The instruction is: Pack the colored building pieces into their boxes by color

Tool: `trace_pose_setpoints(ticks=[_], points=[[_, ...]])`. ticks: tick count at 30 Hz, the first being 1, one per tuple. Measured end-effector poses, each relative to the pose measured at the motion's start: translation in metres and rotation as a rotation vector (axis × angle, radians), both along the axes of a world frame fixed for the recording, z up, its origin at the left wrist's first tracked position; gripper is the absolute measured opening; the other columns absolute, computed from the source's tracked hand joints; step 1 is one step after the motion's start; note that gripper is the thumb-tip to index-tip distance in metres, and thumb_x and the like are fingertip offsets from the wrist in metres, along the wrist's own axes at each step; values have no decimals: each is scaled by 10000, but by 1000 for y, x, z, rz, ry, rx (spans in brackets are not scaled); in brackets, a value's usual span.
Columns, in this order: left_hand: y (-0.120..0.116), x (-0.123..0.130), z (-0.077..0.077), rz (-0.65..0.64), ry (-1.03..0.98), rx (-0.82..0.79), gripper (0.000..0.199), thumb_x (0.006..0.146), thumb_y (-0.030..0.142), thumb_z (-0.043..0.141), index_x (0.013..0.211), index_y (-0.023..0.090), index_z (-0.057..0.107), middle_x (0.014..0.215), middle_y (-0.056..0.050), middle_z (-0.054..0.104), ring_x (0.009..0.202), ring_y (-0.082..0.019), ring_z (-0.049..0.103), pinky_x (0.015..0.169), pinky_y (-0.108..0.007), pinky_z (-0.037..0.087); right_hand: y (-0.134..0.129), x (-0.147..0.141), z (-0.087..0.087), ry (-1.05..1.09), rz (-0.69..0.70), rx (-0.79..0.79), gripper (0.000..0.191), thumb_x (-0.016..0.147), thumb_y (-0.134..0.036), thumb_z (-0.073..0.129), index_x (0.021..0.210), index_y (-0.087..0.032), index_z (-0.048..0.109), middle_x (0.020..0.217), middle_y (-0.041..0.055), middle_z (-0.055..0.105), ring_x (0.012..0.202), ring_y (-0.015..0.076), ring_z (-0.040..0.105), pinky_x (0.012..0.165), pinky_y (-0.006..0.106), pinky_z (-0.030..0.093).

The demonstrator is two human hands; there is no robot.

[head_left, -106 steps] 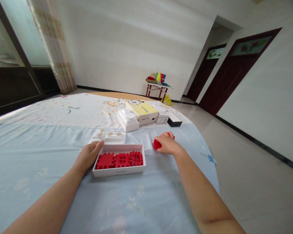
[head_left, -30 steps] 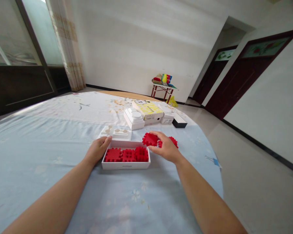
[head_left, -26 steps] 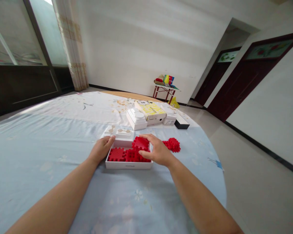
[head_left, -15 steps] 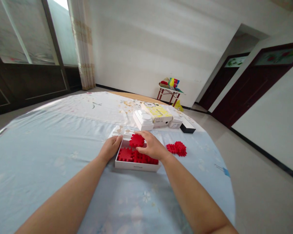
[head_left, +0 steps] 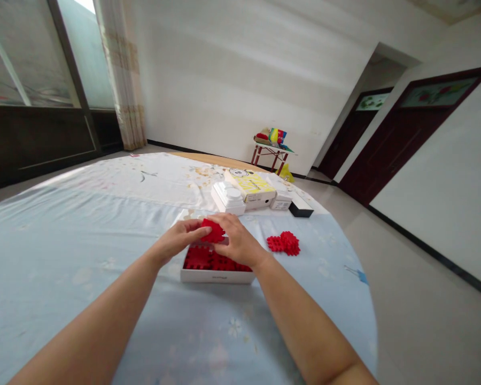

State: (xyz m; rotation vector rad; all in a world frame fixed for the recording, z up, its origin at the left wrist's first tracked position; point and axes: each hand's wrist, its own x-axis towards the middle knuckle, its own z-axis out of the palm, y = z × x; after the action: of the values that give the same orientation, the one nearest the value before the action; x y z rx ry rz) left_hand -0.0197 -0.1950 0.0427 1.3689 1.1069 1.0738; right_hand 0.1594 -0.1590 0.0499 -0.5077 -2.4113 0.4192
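Observation:
A square red plastic piece with notched edges, like an interlocking building block (head_left: 213, 231), is held above a white box. My left hand (head_left: 181, 235) grips its left side with thumb and fingers. Around its right side and top curls my right hand (head_left: 237, 240), gripping it too. Below, the shallow white box (head_left: 217, 276) sits on the table with more red notched blocks (head_left: 198, 258) inside, partly hidden by my right hand. To the right of that hand, a small pile of red blocks (head_left: 284, 243) lies on the cloth.
Behind the hands stand a white box with a round raised part (head_left: 229, 197), a yellow-and-white box (head_left: 252, 187), another white box (head_left: 280, 198) and a black-sided tray (head_left: 302, 210). A pale flowered cloth (head_left: 84, 240) covers the round table. Against the wall is a small cluttered table (head_left: 272, 145).
My left hand has left the box's edge and taken hold of the red block that my right hand carries. The view has shifted slightly, so everything sits a little further left.

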Motion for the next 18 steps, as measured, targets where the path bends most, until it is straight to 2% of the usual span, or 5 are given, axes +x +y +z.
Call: trace_pose_setpoints(ticks=[3,8,12,15,18], points=[[2,-1,-6,18,-49,-13,335,655,410,654,857,143,656,802,-53,694,717,-193,618,673,-300,472,-2,1,0,2,11,-16,649,717,-163,613,1304,-247,350,1269,80,430,1203,198,356,1029,386,281],[3,-3,-9,58,-61,3,328,664,376,658,897,146,645,838,-54,695,718,-184,621,677,-292,473,0,8,3,53,-19,-118,747,675,-333,679,1323,-238,320,1333,98,364,1235,214,331,1004,385,330],[2,1,-7,62,22,19,335,658,383,655,910,161,654,834,-50,693,710,-195,622,652,-299,481,6,10,2,106,-98,-286,568,724,-360,624,1238,-202,441,1210,98,505,1071,195,499,848,331,451],[2,4,-5,80,111,80,310,626,385,673,861,184,676,831,-32,687,735,-199,617,650,-283,479,9,10,2,77,-85,-341,389,751,-311,595,1117,-188,547,1042,58,618,920,165,573,823,318,450],[2,4,-2,85,142,101,361,588,383,701,900,204,673,881,-29,682,792,-211,617,680,-290,477,10,9,2,98,-87,-359,325,753,-267,589,1069,-190,575,988,38,641,863,150,586,802,303,452]])
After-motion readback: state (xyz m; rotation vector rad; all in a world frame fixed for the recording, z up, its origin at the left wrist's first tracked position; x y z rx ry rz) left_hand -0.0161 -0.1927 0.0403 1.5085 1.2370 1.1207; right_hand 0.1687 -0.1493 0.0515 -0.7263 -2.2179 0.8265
